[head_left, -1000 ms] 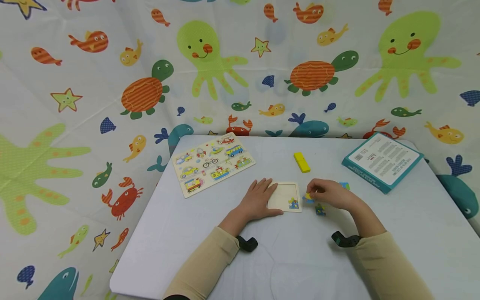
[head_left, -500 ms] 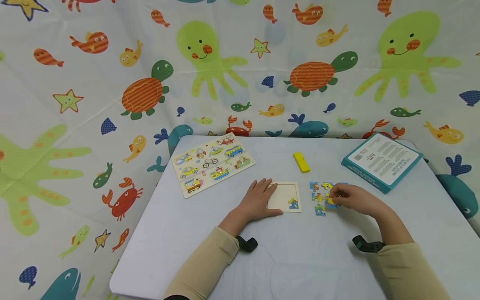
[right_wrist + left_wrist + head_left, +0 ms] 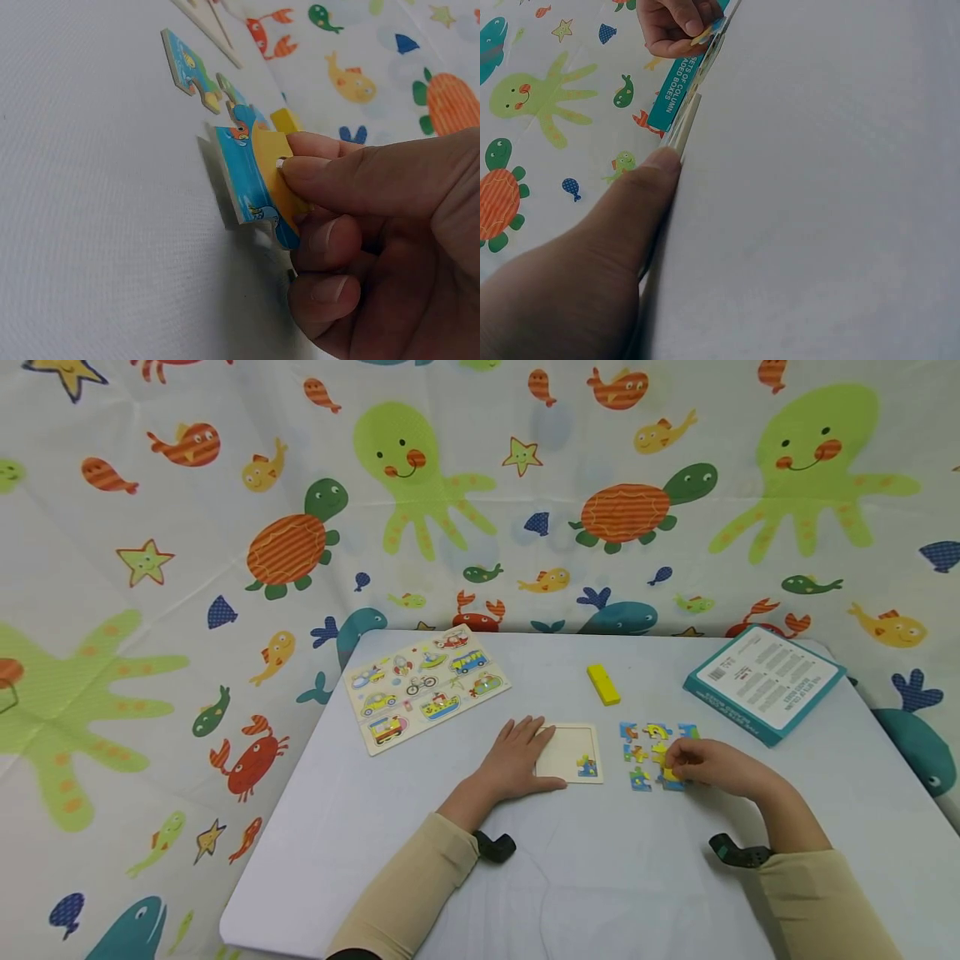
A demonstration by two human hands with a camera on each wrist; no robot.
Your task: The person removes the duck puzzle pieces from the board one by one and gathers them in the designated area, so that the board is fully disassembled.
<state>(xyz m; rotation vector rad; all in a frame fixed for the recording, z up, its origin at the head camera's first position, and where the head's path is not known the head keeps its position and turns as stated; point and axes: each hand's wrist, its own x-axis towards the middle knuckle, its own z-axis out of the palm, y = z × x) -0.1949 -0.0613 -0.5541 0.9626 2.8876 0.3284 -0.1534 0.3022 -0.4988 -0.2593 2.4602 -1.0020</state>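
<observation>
My left hand (image 3: 513, 762) rests with fingers spread on the left side of a square wooden puzzle tray (image 3: 597, 745). One puzzle piece (image 3: 587, 767) lies in the tray's lower right corner. Right of the tray, several loose puzzle pieces (image 3: 632, 752) lie in rough rows. Over the right side of these, my right hand (image 3: 716, 766) pinches a blue and yellow puzzle piece (image 3: 251, 176) between thumb and fingers. The right wrist view shows that piece tilted up, with a shadow on the tabletop. In the left wrist view, the left thumb (image 3: 630, 202) lies along the tray edge.
A yellow block (image 3: 603, 684) lies behind the loose pieces. At the back left is a vehicle-picture board (image 3: 427, 687). A teal and white box (image 3: 765, 683) sits at the back right. Sea-animal cloth (image 3: 480, 485) hangs behind the white table (image 3: 600, 877).
From beside the tray, my right hand has moved right to the right side of the loose pieces, then slightly nearer the front, uncovering the other pieces. The left hand stays put.
</observation>
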